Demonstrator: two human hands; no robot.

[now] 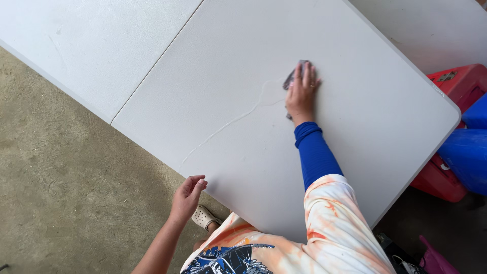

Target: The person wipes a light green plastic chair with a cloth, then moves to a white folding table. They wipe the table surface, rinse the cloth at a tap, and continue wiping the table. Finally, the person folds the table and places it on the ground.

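Observation:
My right hand lies flat on a grey cloth, pressing it onto the top of a white folding table. A thin wet streak runs from the cloth down toward the near left edge of the table. My left hand rests its fingertips at that near edge, fingers loosely curled, holding nothing. A blue sleeve covers my right forearm.
The table's fold seam runs diagonally at the upper left. Red and blue plastic containers stand at the right beside the table. A pink bag lies at the lower right. Brownish concrete floor lies to the left.

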